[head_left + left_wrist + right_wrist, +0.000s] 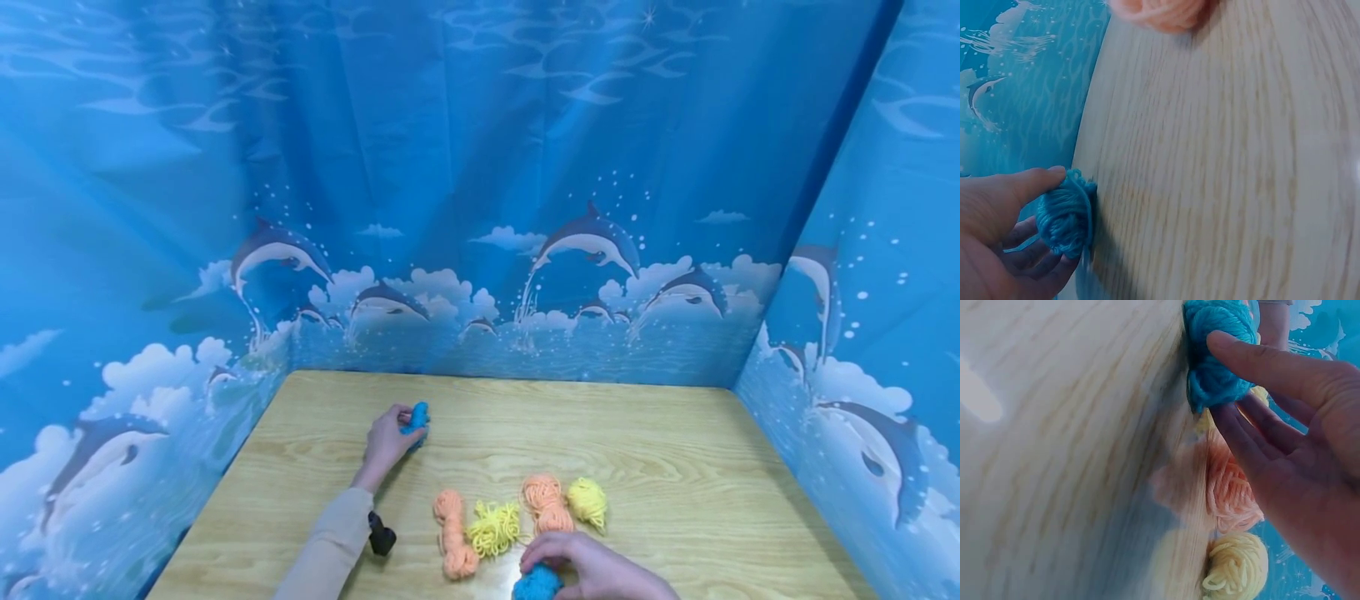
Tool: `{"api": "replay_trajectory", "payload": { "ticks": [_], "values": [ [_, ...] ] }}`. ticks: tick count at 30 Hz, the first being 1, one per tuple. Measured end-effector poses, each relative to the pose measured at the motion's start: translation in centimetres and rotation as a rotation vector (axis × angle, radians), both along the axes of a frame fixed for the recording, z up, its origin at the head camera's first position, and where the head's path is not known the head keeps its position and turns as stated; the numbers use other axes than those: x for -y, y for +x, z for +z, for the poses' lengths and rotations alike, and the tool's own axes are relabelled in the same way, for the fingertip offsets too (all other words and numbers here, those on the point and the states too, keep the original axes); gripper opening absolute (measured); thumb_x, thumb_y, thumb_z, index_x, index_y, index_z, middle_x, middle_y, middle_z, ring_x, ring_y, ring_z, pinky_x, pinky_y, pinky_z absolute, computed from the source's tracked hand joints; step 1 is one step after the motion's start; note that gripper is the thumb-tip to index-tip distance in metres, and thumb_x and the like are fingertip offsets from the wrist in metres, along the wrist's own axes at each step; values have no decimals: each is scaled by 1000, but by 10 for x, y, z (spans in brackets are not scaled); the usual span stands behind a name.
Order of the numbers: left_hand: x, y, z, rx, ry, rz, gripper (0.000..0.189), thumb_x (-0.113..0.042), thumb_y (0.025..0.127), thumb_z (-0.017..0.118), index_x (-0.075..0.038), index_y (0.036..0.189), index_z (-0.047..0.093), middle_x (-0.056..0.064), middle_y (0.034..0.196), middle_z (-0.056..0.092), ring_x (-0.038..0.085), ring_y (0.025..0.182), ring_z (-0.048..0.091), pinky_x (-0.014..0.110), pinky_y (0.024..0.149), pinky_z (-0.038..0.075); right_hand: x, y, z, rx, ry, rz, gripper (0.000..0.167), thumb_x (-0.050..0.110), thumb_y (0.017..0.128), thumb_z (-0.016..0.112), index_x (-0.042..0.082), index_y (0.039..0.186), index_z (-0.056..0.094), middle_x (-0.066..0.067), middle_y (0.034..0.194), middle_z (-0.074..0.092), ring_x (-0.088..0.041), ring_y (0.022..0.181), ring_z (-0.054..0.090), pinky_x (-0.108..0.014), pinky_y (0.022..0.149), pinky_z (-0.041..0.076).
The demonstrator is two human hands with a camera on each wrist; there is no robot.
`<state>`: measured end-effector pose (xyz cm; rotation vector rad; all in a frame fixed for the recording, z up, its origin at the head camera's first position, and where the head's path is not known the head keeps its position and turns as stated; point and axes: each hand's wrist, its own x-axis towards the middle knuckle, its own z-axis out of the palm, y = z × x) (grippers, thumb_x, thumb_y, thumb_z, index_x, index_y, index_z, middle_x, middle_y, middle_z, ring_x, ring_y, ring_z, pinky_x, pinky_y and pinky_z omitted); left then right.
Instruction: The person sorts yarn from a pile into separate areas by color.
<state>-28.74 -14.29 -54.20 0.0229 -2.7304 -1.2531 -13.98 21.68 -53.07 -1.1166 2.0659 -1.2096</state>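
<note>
My left hand (386, 437) grips a blue yarn skein (419, 419) toward the back left of the table. In the left wrist view, thumb and fingers curl around that skein (1066, 215) close to the wood. At the front, my right hand (596, 571) holds a second blue skein (537, 582), its thumb over one side and fingers on the other in the right wrist view. Just beyond the right hand lies a peach skein (547, 502), with a pale yellow ball of yarn (587, 502) beside it. A loose yellow bundle (493, 529) and another peach skein (452, 533) lie further left.
The wooden table (637, 442) carries everything. A small black object (381, 535) shows by the left sleeve (330, 537). Blue curtains (480, 167) printed with dolphins hang behind the table and along both sides.
</note>
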Motion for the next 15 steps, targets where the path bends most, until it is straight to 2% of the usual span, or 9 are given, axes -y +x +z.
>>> {"api": "replay_trajectory", "payload": {
  "ticks": [8,15],
  "values": [
    [5,5,2,-15,26,-48,45,-18,88,80,1,125,63,18,115,69,33,103,67,50,89,56,3,2,-2,56,-40,-7,34,26,95,72,14,127,65,-2,124,63,-8,111,60,-29,95,53],
    [13,11,3,-35,20,-68,44,-14,85,83,-1,123,67,17,121,68,34,107,66,51,93,55,6,3,3,88,-78,-11,34,23,95,72,15,128,64,-2,124,63,-9,110,62,-30,92,56]
  ]
}}
